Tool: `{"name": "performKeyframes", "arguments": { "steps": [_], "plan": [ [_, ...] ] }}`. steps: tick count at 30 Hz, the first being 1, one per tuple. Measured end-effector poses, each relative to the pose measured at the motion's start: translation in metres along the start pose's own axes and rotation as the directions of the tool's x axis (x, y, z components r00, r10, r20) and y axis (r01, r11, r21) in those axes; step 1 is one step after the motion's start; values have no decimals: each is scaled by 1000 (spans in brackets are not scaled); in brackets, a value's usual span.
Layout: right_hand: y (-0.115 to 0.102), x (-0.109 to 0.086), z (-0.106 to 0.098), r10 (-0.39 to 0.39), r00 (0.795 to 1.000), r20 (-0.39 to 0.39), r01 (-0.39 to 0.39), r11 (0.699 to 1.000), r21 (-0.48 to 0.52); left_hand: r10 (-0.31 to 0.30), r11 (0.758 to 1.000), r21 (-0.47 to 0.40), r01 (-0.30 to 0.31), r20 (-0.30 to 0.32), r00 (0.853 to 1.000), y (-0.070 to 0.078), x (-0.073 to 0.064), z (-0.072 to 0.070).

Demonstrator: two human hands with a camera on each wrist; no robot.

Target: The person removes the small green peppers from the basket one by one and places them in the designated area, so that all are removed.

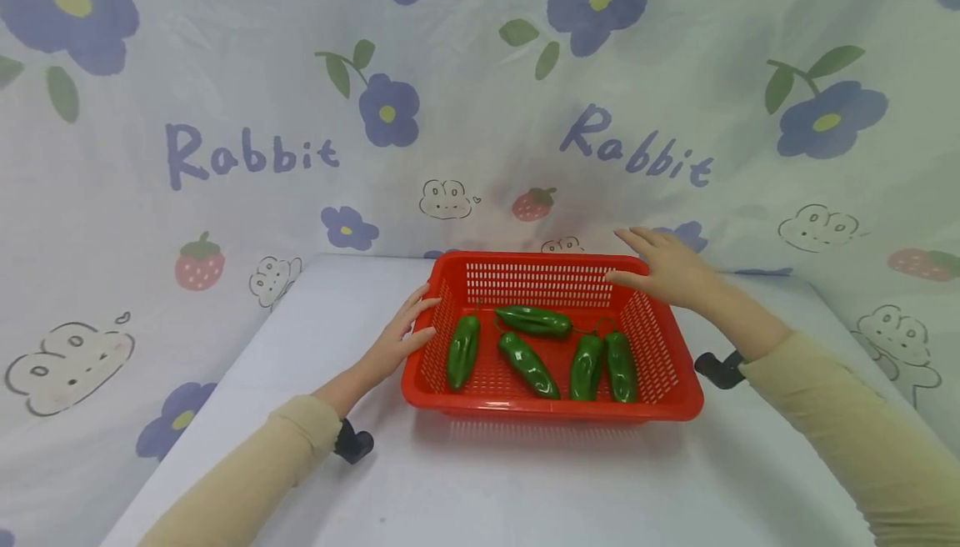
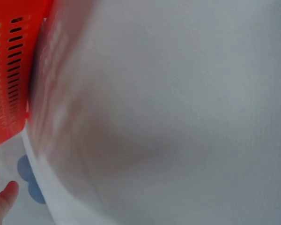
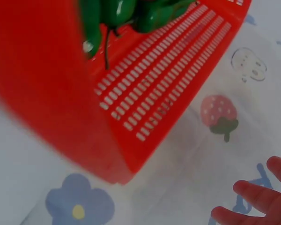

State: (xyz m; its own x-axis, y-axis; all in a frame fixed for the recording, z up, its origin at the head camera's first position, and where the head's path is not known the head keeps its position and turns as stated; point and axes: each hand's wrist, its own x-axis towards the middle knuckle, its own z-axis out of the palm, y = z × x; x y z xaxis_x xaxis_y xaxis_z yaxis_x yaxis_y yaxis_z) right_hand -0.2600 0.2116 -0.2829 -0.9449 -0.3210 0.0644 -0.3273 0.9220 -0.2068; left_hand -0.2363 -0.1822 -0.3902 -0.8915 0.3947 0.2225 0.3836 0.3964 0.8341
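A red plastic basket [image 1: 551, 410] with slotted walls stands on the white table, several green peppers [image 1: 529, 363] lying on its floor. My left hand [image 1: 397, 338] is at the basket's left rim, fingers spread and fairly straight. Over the far right corner of the basket, my right hand [image 1: 663, 268] hovers with its fingers extended and apart. In the right wrist view the fingers [image 3: 260, 197] show away from the basket wall [image 3: 145, 84], with nothing between them. The left wrist view catches only two fingertips [image 2: 8, 192] below the basket's side [image 2: 11, 70].
White cloth covers the table [image 1: 495, 489]. Behind it hangs a curtain [image 1: 480, 97] printed with flowers, strawberries, rabbits and lettering. Dark wrist-worn devices [image 1: 354, 442] show beneath both forearms, which wear beige sleeves [image 1: 247, 472].
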Motion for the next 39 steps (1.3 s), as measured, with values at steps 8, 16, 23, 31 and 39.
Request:
{"name": "performKeyframes", "arguments": {
  "steps": [8,16,23,31,39],
  "plan": [
    [-17,14,8,-18,999,46,12,993,113,-2,1000,-14,2,4,1000,20,-4,-1],
    [-23,17,24,22,996,84,-38,981,188,0,1000,-20,0,0,1000,21,-4,-1],
    [-25,17,42,107,974,200,-152,962,225,-10,1000,-23,10,4,1000,21,-3,0],
    [-22,23,56,156,920,360,-286,895,342,-4,1000,-28,4,0,1000,19,-3,0],
    [-10,25,69,161,867,471,-396,796,457,9,1000,-29,-9,3,1000,16,-3,0]
  ]
}}
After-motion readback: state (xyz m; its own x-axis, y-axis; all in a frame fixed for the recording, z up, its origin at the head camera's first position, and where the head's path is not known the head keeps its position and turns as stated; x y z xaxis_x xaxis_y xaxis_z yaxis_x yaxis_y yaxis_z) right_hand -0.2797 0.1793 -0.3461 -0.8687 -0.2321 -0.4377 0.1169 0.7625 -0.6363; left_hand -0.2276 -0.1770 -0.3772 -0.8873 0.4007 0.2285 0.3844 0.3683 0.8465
